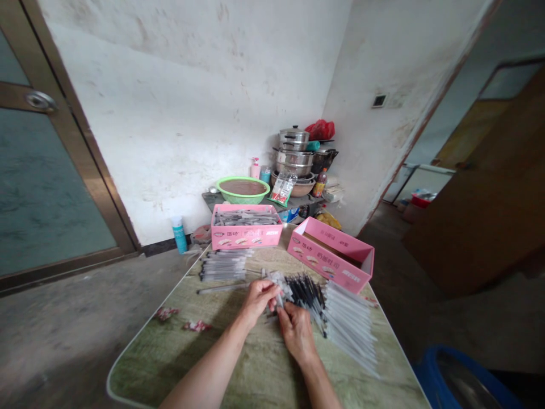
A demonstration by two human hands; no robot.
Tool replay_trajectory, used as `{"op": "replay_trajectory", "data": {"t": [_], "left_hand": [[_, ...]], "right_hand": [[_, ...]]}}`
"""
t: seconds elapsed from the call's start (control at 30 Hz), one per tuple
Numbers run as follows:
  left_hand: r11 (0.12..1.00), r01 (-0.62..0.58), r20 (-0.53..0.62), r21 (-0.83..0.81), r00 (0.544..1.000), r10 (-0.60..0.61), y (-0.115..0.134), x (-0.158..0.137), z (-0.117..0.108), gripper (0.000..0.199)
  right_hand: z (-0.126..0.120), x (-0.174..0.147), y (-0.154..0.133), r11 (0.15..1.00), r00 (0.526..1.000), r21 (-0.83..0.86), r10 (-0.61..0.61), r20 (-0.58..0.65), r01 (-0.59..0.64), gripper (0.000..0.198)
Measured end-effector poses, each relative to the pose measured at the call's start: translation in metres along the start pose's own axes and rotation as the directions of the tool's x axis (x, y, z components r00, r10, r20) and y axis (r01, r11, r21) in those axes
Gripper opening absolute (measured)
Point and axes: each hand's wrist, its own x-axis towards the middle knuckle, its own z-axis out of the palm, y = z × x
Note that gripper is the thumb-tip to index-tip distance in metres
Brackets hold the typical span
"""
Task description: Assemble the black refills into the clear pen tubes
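My left hand [259, 300] is closed in a pinch over the middle of the table. My right hand [297, 330] is curled just beside it, thumb against the fingers. What they hold is too small and blurred to name. A heap of small whitish translucent pieces [281, 279] lies just beyond my fingertips. Right of it is a pile of black slim pen parts [307, 292], then a row of clear pen tubes [351, 324]. Left of my hands, a stack of pens with dark ends [225, 264] lies near the table's far edge, and a single pen [221, 288] lies before it.
A pink box [247, 236] full of pens and another pink box [330, 255] stand along the far side of the green table [191, 358]. Behind are a green basin [243, 197] and stacked pots [293, 156]. A blue tub [460, 380] stands at right.
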Motion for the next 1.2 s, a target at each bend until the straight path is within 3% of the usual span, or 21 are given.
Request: {"op": "replay_trajectory", "data": {"t": [0.07, 0.13, 0.23, 0.33, 0.4, 0.5, 0.57, 0.63, 0.73, 0.83, 0.9, 0.97, 1.03, 1.13, 1.2], "left_hand": [[1.000, -0.010, -0.042, 0.002, 0.999, 0.010, -0.001, 0.001, 0.000, 0.048], [1.000, -0.018, -0.061, 0.002, 0.998, 0.018, -0.002, 0.001, -0.001, 0.048], [1.000, 0.002, -0.007, -0.010, 1.000, -0.002, 0.000, 0.001, -0.003, 0.046], [0.998, 0.008, 0.075, -0.061, 0.997, -0.003, 0.003, 0.000, -0.005, 0.042], [0.995, 0.005, 0.106, -0.095, 0.994, 0.005, 0.003, -0.001, -0.005, 0.039], [0.996, 0.013, 0.116, -0.093, 0.993, -0.002, 0.002, -0.001, -0.005, 0.038], [0.997, 0.012, 0.092, -0.079, 0.996, -0.005, 0.000, 0.000, -0.004, 0.040], [0.997, 0.006, 0.044, -0.073, 0.999, -0.003, -0.003, 0.001, -0.004, 0.042], [0.997, -0.001, -0.042, -0.071, 0.999, -0.002, -0.006, 0.003, -0.003, 0.045], [0.999, 0.004, -0.116, -0.050, 0.993, -0.010, -0.007, 0.003, -0.003, 0.047], [0.999, 0.010, -0.134, -0.038, 0.991, -0.015, -0.005, 0.003, -0.003, 0.047], [0.999, 0.013, -0.089, -0.037, 0.996, -0.016, -0.003, 0.003, -0.005, 0.046], [0.998, 0.022, 0.012, -0.050, 1.000, -0.021, 0.000, 0.002, -0.006, 0.043], [0.997, 0.029, 0.147, -0.077, 0.989, -0.017, 0.002, 0.000, -0.006, 0.039], [0.994, 0.042, 0.203, -0.103, 0.979, -0.020, 0.003, -0.002, -0.005, 0.037]], "right_hand": [[0.003, -0.001, -0.002, 0.978, 0.991, -0.209, -0.048, -0.126, 0.021, 0.044], [0.005, -0.001, -0.004, 0.972, 0.987, -0.234, -0.030, -0.161, -0.008, 0.044], [0.005, -0.001, -0.003, 0.988, 0.993, 0.100, 0.112, 0.039, -0.116, 0.050], [0.001, -0.002, -0.002, 0.790, 0.926, 0.507, 0.198, 0.322, -0.346, 0.060], [-0.003, -0.002, -0.003, 0.652, 0.898, 0.635, 0.182, 0.400, -0.415, 0.060], [-0.006, -0.003, -0.004, 0.606, 0.896, 0.679, 0.140, 0.422, -0.414, 0.051], [-0.007, -0.002, -0.005, 0.667, 0.911, 0.640, 0.152, 0.384, -0.382, 0.049], [-0.006, -0.001, -0.005, 0.794, 0.945, 0.535, 0.149, 0.291, -0.290, 0.050], [-0.002, 0.000, -0.006, 0.982, 0.996, 0.182, 0.038, 0.085, -0.053, 0.051], [0.003, -0.001, -0.007, 0.982, 0.995, -0.183, -0.058, -0.080, 0.043, 0.047], [0.006, -0.001, -0.007, 0.974, 0.990, -0.227, -0.048, -0.130, 0.018, 0.045], [0.006, -0.001, -0.007, 0.998, 0.997, -0.060, 0.031, -0.064, -0.035, 0.048], [0.003, -0.001, -0.006, 0.951, 0.980, 0.255, 0.146, 0.133, -0.176, 0.051], [-0.002, -0.002, -0.005, 0.687, 0.896, 0.594, 0.206, 0.393, -0.419, 0.058], [-0.005, -0.004, -0.006, 0.565, 0.874, 0.680, 0.180, 0.451, -0.467, 0.058]]}}
